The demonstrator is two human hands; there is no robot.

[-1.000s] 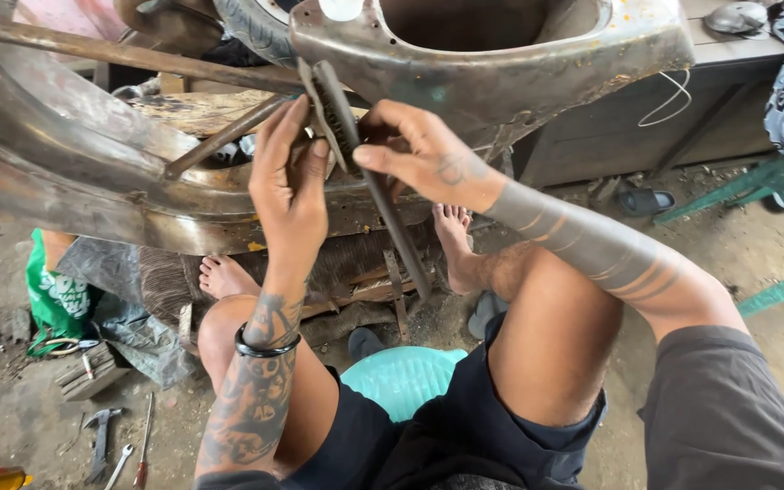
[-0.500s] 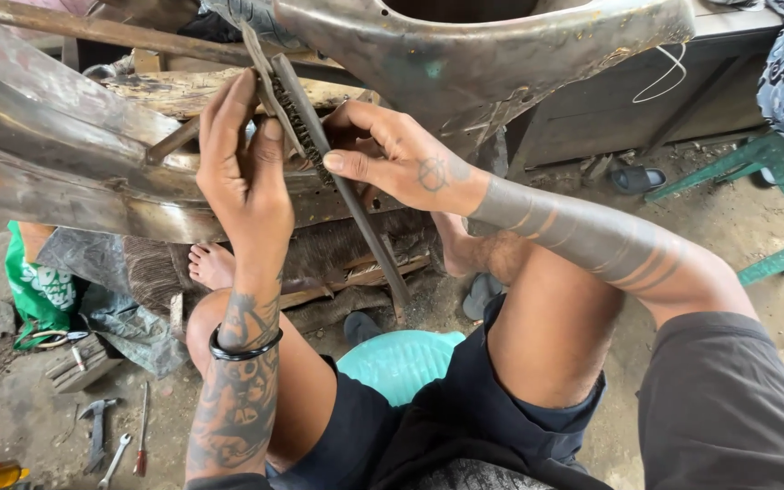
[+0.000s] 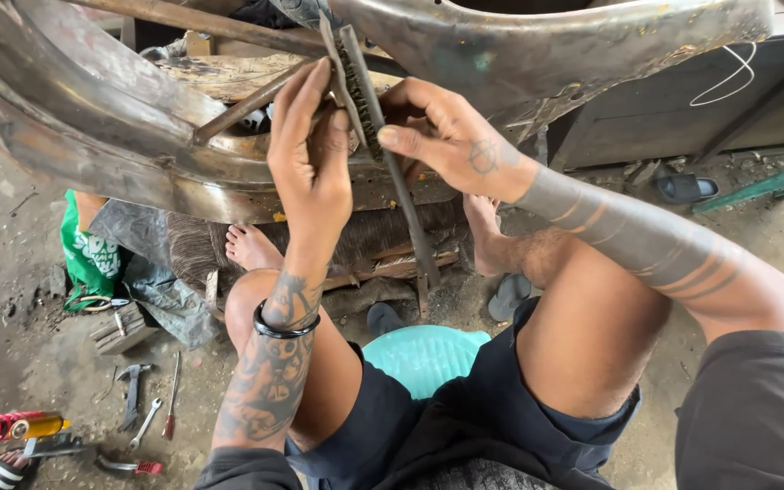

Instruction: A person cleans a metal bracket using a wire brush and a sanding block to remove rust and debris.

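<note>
A bare, rusty motorcycle frame (image 3: 120, 136) and metal tank shell (image 3: 546, 54) fill the top of the view. A thin dark metal strut (image 3: 401, 195) runs down from the frame between my hands. My left hand (image 3: 312, 154) is raised with fingers pressed against a rod and the upper end of the strut. My right hand (image 3: 442, 136) pinches the strut from the right side with thumb and fingers. I sit on a turquoise stool (image 3: 424, 354), bare feet (image 3: 251, 247) on the ground under the frame.
Hand tools lie on the dirt floor at lower left: pliers (image 3: 131, 395), a wrench (image 3: 145, 424), a screwdriver (image 3: 171, 408), and a red-sprung shock absorber (image 3: 6, 426). A green bag (image 3: 88, 259) sits by the frame. Sandals (image 3: 687, 188) lie at right.
The view has shifted so the frame and both hands sit higher and closer. My hands have slid a little up the strut and keep their grip.
</note>
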